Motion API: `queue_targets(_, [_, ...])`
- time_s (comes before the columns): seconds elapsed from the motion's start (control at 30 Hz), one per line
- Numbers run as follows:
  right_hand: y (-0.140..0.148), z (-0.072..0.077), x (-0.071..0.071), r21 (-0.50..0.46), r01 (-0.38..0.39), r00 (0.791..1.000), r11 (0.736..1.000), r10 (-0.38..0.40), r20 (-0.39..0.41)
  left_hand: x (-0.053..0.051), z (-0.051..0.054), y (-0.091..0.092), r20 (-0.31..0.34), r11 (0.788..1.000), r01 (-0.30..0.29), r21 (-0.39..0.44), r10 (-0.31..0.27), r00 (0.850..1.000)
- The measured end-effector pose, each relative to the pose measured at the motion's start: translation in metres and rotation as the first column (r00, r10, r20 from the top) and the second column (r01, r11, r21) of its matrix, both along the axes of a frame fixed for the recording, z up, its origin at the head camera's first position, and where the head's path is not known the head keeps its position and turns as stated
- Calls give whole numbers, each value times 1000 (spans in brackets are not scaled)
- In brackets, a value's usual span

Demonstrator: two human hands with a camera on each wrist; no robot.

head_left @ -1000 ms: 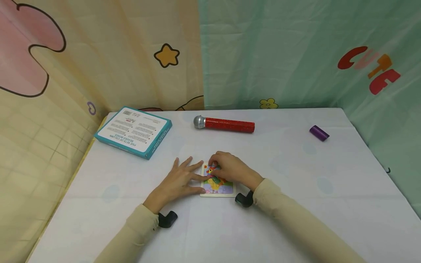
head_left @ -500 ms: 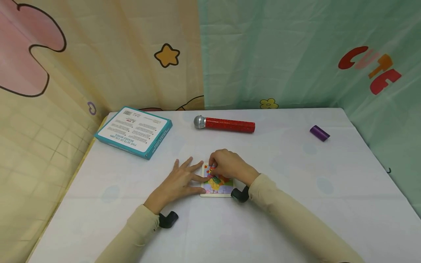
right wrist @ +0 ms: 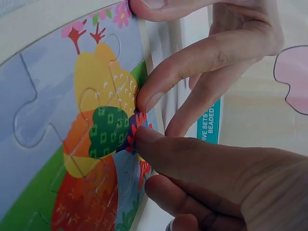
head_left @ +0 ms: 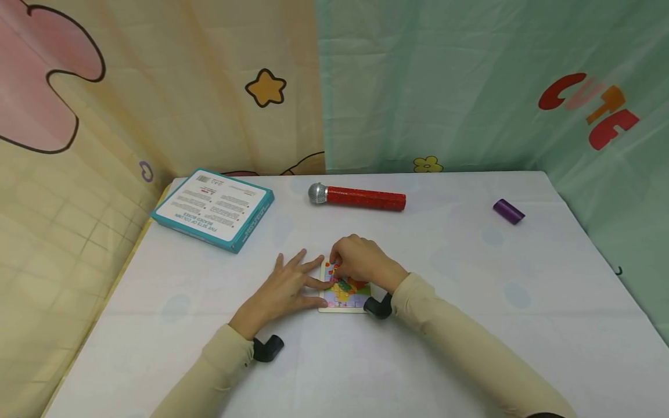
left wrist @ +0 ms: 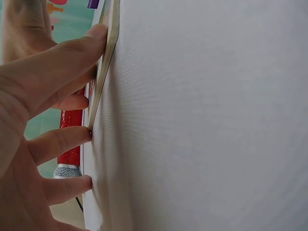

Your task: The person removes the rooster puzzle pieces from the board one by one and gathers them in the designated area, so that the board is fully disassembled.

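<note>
A small jigsaw puzzle [head_left: 351, 299] with a cartoon bird picture and a pale frame lies flat on the table. My left hand [head_left: 284, 290] has its fingers spread; the thumb and index finger rest on the puzzle's left side, while other fingertips touch the tabletop. At the upper left of the picture, my right hand [head_left: 363, 261] curls its fingers and thumb round a puzzle piece [right wrist: 139, 120], mostly hidden by the thumb. In the right wrist view, the thumb lies against the red and purple part of the picture. Piece outlines show across the puzzle [right wrist: 43, 110].
A teal-edged flat box [head_left: 211, 209] lies at the back left. A red toy microphone [head_left: 360, 198] with a silver head is behind the hands. Far to the right sits a short purple cylinder [head_left: 509, 211]. Printed curtains [head_left: 418, 87] stand behind the white table [head_left: 470, 302].
My right hand and forearm have shifted slightly left and away from me, with the fingertips staying at the puzzle's upper left. The left hand keeps its place.
</note>
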State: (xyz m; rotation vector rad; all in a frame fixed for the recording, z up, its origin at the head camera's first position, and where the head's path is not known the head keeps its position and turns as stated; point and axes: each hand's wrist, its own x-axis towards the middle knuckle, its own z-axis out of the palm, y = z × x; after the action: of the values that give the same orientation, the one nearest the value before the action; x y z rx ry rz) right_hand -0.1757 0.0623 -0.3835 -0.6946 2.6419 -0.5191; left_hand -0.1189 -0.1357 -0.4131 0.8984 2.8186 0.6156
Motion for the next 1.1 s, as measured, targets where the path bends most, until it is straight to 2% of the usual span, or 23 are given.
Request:
queue_targets(0.17, [0,1,-1,3,14,1000,1000,-14,-1,0,1,0,-4,1000,2,4,-2,1000])
queue_targets(0.37, [0,2,-5,-70,26,997,997,-21,68,0,0,-1,-10,1000,5,9,-5,1000])
queue_targets(0.73, [2,-1,-8,-96,28,988,995,-13,156,-1,0,0,5,1000,-13,3,13,1000])
queue_targets(0.87, [4,-4,-8,-132,17,990,991,2,143,0,1,0,11,1000,-18,-3,18,1000])
queue_targets(1.1, [8,-9,-7,-153,-29,998,988,37,44,0,1,1,19,1000,-23,-17,23,1000])
